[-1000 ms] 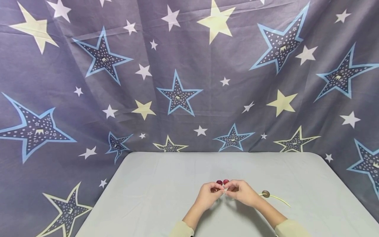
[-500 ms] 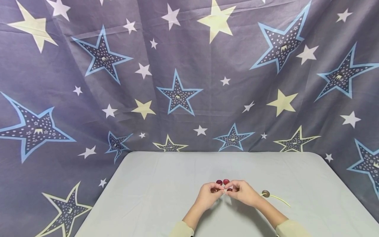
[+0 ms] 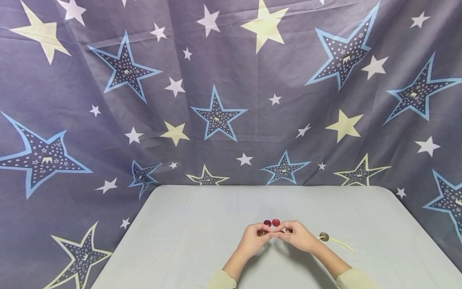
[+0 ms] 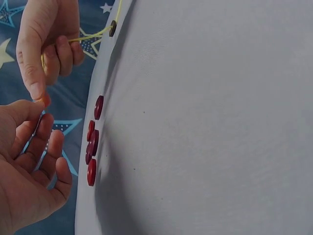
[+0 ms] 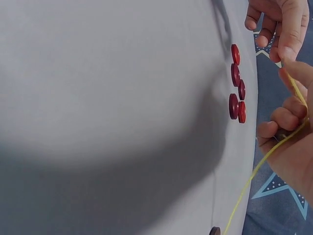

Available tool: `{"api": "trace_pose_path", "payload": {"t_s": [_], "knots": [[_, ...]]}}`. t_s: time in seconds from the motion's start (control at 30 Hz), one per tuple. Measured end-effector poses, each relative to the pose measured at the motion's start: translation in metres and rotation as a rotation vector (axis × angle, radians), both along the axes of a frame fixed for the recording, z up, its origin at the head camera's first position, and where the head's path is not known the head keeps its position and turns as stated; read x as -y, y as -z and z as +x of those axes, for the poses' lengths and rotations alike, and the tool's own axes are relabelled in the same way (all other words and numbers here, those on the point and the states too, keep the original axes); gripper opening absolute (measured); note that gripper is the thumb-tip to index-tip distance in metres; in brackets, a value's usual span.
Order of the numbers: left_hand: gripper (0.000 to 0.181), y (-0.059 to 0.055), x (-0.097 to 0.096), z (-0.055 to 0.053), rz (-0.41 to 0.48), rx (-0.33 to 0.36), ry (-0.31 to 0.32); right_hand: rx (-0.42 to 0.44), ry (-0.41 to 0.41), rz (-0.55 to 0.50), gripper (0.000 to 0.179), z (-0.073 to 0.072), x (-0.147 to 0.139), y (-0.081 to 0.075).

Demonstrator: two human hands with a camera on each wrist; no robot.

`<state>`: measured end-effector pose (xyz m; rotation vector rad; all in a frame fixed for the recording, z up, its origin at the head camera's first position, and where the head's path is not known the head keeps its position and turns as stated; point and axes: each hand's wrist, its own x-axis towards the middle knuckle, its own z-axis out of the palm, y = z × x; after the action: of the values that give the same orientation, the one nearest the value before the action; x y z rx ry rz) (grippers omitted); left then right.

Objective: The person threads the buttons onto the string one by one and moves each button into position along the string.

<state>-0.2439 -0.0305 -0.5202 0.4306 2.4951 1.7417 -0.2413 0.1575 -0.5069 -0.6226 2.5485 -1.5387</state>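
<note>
My left hand point(image 3: 254, 239) and right hand point(image 3: 297, 237) meet fingertip to fingertip above the table. Between them, thumbs and index fingers pinch the end of a yellow cord point(image 5: 259, 164); the tip is mostly hidden by the fingers. The cord runs through my right palm, whose other fingers curl around it, with a dark round piece point(image 5: 281, 134) partly showing there. Farther along, the cord passes through a brown button point(image 3: 324, 237) lying to the right. Just beyond the fingertips sit a bright red button point(image 3: 276, 222) and a dark red button point(image 3: 267, 222).
Several red and dark red buttons lie close together on the grey-white table point(image 3: 198, 208), including a dark red one point(image 4: 99, 107) in the left wrist view. A star-patterned curtain point(image 3: 231, 80) hangs behind the table's back edge.
The fingertips have drawn closer together at the cord's end, and the right index finger has dipped slightly. Both forearms, the buttons on the table and the cord's far end stay in place.
</note>
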Motion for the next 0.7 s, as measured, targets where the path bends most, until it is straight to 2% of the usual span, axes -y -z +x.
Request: {"api": "trace_pose_path", "payload": {"t_s": [0.13, 0.5, 0.7], "knots": [[0.008, 0.0002, -0.0002, 0.0008, 0.007, 0.014, 0.002, -0.011, 0.008, 0.002, 0.013, 0.0004, -0.0009, -0.001], [0.007, 0.0001, -0.0001, 0.0016, 0.002, -0.011, 0.0, -0.028, 0.015, 0.053, 0.014, 0.0, -0.0024, -0.0015], [0.008, 0.0002, 0.0035, 0.0014, 0.017, -0.002, 0.011, -0.023, 0.015, 0.032, 0.014, 0.0007, -0.0029, -0.002]]}}
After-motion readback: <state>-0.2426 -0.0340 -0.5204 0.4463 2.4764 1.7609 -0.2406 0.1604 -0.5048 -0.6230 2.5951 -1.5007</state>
